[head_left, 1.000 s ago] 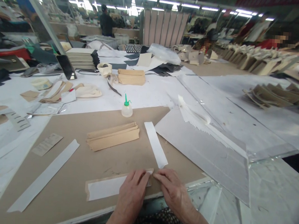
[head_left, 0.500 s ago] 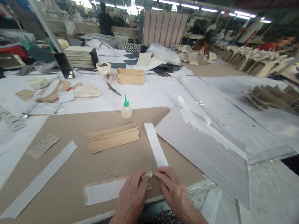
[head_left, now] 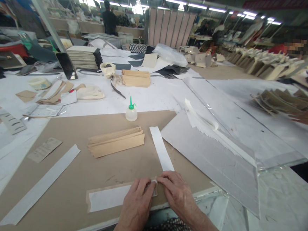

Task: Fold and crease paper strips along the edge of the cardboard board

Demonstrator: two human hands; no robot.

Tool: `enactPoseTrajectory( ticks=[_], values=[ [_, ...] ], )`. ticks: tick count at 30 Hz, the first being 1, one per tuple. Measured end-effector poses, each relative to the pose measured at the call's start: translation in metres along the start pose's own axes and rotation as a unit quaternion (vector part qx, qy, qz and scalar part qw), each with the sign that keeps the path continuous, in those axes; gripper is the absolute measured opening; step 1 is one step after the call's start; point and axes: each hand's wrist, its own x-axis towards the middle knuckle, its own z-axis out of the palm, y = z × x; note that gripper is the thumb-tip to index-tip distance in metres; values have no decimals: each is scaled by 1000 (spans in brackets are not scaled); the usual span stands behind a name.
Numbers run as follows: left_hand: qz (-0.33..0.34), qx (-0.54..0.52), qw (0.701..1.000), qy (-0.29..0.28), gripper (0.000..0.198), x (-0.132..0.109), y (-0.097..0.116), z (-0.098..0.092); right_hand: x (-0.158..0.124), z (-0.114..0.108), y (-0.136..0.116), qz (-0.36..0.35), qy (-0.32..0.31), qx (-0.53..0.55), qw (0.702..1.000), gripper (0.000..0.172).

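Observation:
A white strip (head_left: 108, 198) lies flat on a slightly larger tan strip (head_left: 87, 205), whose border shows around it near the board's front edge. My left hand (head_left: 136, 204) presses down over the right part of the white strip, fingers bent and close together. At the right end, my right hand (head_left: 178, 193) has its thumb and fingertips closed at the tan strip's corner; the exact grip is partly hidden. Just beyond my right fingers is another white strip (head_left: 161, 147). Farther back, a small stack of tan strips (head_left: 117, 143) rests on the brown board (head_left: 67, 180).
A clear bottle with a green nozzle (head_left: 131, 114) stands behind the stack. To the left lie a long white strip (head_left: 40, 185) and a marked card (head_left: 45, 150). A grey sheet (head_left: 219, 162) with white strips on it covers the right side. A phone (head_left: 67, 66) leans at the back left.
Both hands stay at the right end of the strip, with only slight finger movement. The whole view has shifted a little. A brownish shape appears at the far right edge.

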Motion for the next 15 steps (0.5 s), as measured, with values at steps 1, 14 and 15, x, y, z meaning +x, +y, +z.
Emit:
enactPoseTrajectory(
  ticks=[1, 14, 15],
  values=[
    [-1, -2, 1000, -2, 33, 0, 0, 0, 0, 0, 0, 2, -2, 0, 1000, 38],
    [-8, -3, 1000, -27, 32, 0, 0, 0, 0, 4, 3, 15, -1, 24, 1000, 37],
    [-8, -2, 1000, -27, 32, 0, 0, 0, 0, 4, 3, 17, -3, 26, 1000, 37]
  ],
)
